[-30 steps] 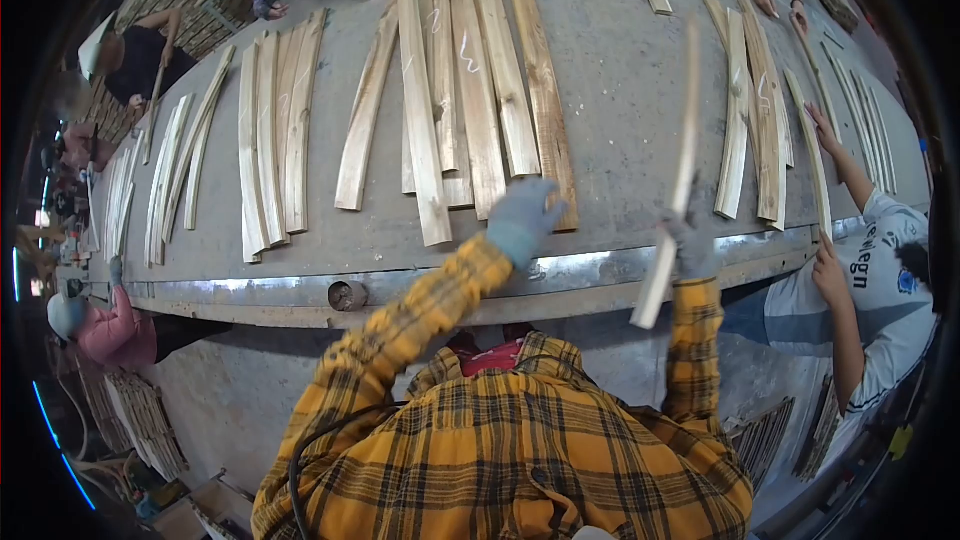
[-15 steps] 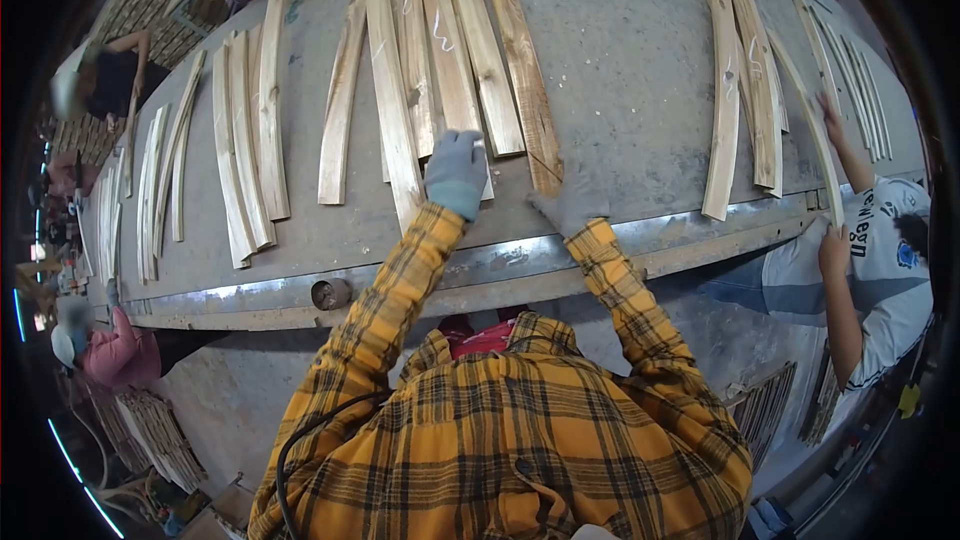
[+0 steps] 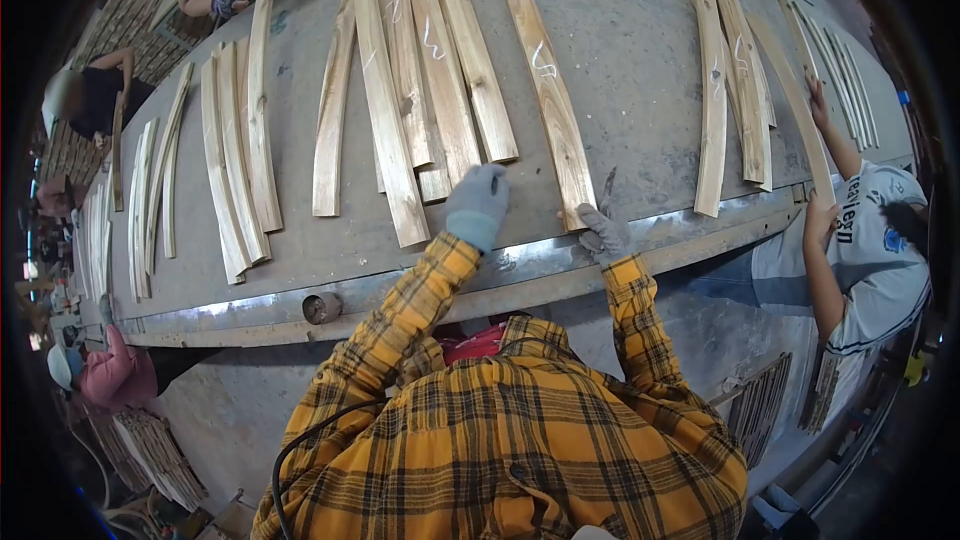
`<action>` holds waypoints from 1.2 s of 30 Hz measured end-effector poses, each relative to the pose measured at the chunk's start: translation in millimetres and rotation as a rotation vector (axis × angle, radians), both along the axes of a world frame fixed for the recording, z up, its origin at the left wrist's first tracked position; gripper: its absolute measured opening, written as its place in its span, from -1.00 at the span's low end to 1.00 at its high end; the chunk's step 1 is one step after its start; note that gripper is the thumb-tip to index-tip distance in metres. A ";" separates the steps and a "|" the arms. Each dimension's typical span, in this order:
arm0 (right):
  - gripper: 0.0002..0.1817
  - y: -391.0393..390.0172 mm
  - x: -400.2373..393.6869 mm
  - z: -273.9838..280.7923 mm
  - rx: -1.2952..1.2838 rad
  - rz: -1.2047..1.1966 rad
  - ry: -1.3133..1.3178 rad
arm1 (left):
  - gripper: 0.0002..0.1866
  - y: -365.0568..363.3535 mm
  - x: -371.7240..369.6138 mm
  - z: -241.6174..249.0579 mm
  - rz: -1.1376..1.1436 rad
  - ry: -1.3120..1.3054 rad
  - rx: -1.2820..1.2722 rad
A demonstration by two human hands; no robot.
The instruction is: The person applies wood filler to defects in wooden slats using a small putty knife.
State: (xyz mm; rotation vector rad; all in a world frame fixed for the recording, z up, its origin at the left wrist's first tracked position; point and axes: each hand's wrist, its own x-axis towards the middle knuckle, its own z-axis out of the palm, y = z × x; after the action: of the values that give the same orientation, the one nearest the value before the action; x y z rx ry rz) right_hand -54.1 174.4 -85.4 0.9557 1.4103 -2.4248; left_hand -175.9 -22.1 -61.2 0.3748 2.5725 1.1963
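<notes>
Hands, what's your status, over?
Left hand near grouped planks, grip unclear. Right hand touching separate marked plank, holding thin tool. Nothing lies across that plank.

Wooden slats (image 3: pixel 442 80) at upper centre are showing pale, matt grain with darker knots. The grey tabletop (image 3: pixel 630 80) is appearing dull and scuffed. Along its lower edge, a metal strip (image 3: pixel 532 252) is reflecting light glossily. At lower centre, the plaid shirt (image 3: pixel 520 415) is presenting matt cloth.
</notes>
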 end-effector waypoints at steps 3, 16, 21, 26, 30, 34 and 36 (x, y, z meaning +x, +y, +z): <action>-0.50 -0.3 14.7 4.2 -0.100 -0.126 0.185 | -0.74 26.9 -37.7 3.7 -0.032 0.325 -0.236; -0.57 104.2 40.4 22.5 0.545 -0.324 0.270 | -0.23 74.6 -55.0 9.2 0.106 -0.067 -0.551; -0.61 68.7 6.9 48.9 1.614 -0.255 -0.216 | -0.29 -4.3 2.3 -13.1 -0.080 -0.478 0.536; -0.69 4.9 -12.9 32.4 1.101 -0.063 0.169 | -0.45 -65.0 44.7 -10.5 0.124 -1.412 1.336; -0.69 -61.4 -29.8 60.8 0.778 -0.021 0.228 | -0.35 -91.4 56.7 6.6 0.181 -1.460 1.285; -0.69 -77.3 -38.7 50.8 0.748 0.048 0.436 | -0.44 -110.9 57.0 -30.5 0.068 -1.400 1.529; -0.69 -85.8 -44.2 54.2 0.766 0.107 0.558 | -0.46 -110.2 56.5 -36.8 -0.225 -1.450 2.048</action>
State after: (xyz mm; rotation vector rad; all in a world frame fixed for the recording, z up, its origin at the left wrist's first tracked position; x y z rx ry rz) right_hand -98.3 88.6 -31.2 0.2566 2.6046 -2.1568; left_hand -119.4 -132.3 -97.9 -0.0081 -0.3329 2.1481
